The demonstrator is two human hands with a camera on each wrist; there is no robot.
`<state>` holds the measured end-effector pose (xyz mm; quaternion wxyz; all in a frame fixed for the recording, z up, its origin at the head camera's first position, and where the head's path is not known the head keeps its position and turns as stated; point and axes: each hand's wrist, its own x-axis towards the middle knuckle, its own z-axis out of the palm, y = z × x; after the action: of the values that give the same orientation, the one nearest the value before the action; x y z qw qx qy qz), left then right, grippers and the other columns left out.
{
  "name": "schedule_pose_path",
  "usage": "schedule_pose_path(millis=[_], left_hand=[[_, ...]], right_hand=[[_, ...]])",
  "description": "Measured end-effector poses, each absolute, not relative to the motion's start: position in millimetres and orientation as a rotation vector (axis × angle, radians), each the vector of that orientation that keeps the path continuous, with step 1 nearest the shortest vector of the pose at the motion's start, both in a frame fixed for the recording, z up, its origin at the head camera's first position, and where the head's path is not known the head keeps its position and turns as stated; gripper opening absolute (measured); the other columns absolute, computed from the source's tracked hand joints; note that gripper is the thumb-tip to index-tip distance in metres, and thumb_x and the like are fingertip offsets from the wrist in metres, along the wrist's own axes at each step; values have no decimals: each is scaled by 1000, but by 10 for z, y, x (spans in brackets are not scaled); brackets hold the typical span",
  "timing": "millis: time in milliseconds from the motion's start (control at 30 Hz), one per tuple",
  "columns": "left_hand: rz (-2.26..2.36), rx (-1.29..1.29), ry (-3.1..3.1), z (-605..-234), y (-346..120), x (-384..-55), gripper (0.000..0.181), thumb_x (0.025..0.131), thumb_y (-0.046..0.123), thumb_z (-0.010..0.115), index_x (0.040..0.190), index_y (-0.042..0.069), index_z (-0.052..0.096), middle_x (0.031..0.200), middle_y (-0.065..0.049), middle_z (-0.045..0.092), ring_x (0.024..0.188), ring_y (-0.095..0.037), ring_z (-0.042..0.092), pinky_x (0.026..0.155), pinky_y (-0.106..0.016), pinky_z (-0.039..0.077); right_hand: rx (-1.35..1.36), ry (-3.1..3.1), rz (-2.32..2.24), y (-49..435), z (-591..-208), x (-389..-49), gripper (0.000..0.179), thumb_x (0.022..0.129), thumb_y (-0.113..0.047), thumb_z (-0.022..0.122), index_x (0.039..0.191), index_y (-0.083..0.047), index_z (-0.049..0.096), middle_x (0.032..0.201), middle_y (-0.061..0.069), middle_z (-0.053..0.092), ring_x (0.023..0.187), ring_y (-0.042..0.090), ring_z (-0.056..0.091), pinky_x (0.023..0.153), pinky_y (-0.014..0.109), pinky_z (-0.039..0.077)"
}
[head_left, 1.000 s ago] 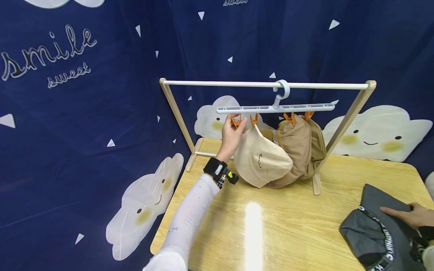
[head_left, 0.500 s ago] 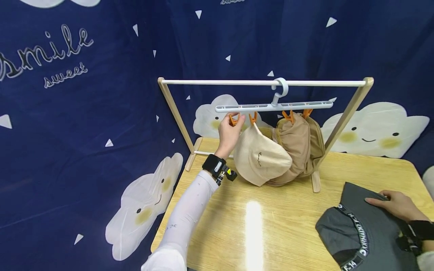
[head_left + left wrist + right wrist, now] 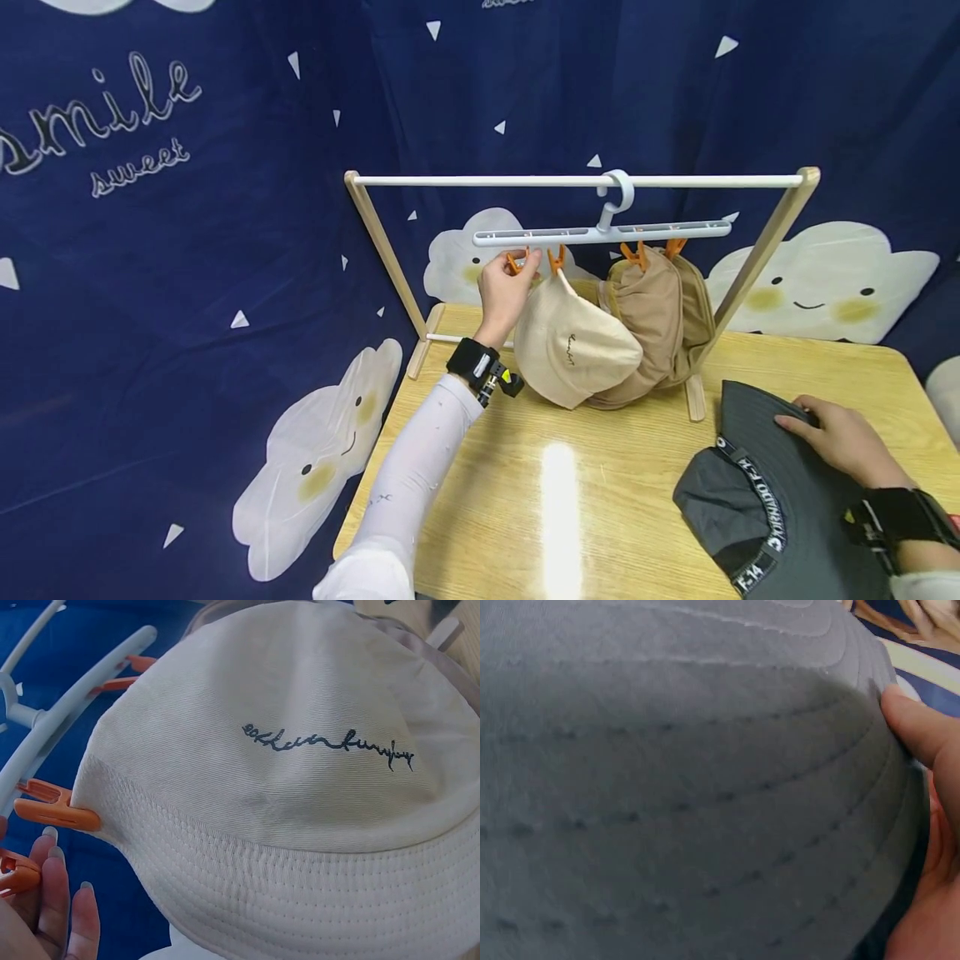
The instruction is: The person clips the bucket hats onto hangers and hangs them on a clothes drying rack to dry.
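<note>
My left hand [image 3: 504, 293] pinches an orange clip [image 3: 16, 873] under the left end of a pale hanger [image 3: 600, 236]. Beside it, a second orange clip [image 3: 58, 814] grips the edge of a cream bucket hat [image 3: 577, 343] with dark script. My right hand [image 3: 843, 437] holds the brim of a dark grey bucket hat [image 3: 806, 487], thumb on top and fingers beneath. A band with white lettering runs round this hat's crown. Stitched brim fabric fills most of the right wrist view.
Behind the cream hat hang brown hats [image 3: 656, 321] from more orange clips [image 3: 636, 255]. The hanger hooks over a white rod [image 3: 487, 181] on a wooden stand [image 3: 765, 242]. Below is a light wooden table [image 3: 487, 500], with a navy cloud-printed curtain [image 3: 225, 208] behind.
My right hand has carried the grey hat leftward and slightly up, closer to the stand. The left hand stays on its clip; the view has shifted slightly.
</note>
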<state>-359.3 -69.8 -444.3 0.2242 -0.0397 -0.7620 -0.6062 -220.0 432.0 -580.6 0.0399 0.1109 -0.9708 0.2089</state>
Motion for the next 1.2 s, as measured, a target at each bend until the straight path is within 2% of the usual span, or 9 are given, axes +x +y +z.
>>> schedule_pose_path(millis=[167,300,400,567,733,967,1200], left_hand=[[-1672,-102,-2111,-4441,-699,-3578,34,97,44,73,101,10,76,80,-9,78,72,-21,76,55,-22,50],[-1732,-89,-2097,-4462,-685,-3549,33,98,40,73,97,7,76,80,-14,77,77,-31,77,58,-24,55],[-1738,-73,-2097,-4449,-674,-3550,32,98,38,73,101,6,75,77,-10,77,77,-34,77,59,-25,57],[-1649,-51,-2127,-4392,-663,-3583,32,97,39,74,109,9,73,73,-3,76,73,-32,77,55,-22,50],[-1639,-33,-2158,-4378,-647,-3590,30,97,41,73,101,11,74,70,-3,75,67,-26,76,50,-22,45],[-1633,-4,-2194,-4373,-666,-3570,32,97,43,72,94,12,75,72,-6,76,60,-15,70,49,-23,41],[-1547,-31,-2305,-4303,-694,-3582,36,98,46,69,90,13,80,75,-2,78,65,-13,68,53,-26,42]], right_hand=[[346,-2927,594,4176,-5673,-2051,19,101,-22,70,95,-6,64,72,1,53,62,13,42,56,29,30],[362,-2891,600,4065,-5637,-1879,15,100,-19,71,98,-5,64,73,3,58,61,12,45,55,30,32],[379,-2838,598,3988,-5579,-1803,14,99,-16,73,98,-5,65,75,7,63,61,12,48,54,33,36],[370,-2790,587,3851,-5396,-1753,18,98,-17,74,102,-2,66,79,15,68,62,21,56,56,42,41],[382,-2757,578,3706,-5226,-1671,19,96,-17,76,102,-1,68,81,19,70,63,31,63,57,50,44],[423,-2728,567,3491,-5045,-1616,12,95,-16,77,98,-8,69,76,6,67,61,9,50,54,35,38],[449,-2739,566,3233,-4830,-1612,16,97,-16,76,103,-4,69,77,10,69,61,15,53,55,36,40]])
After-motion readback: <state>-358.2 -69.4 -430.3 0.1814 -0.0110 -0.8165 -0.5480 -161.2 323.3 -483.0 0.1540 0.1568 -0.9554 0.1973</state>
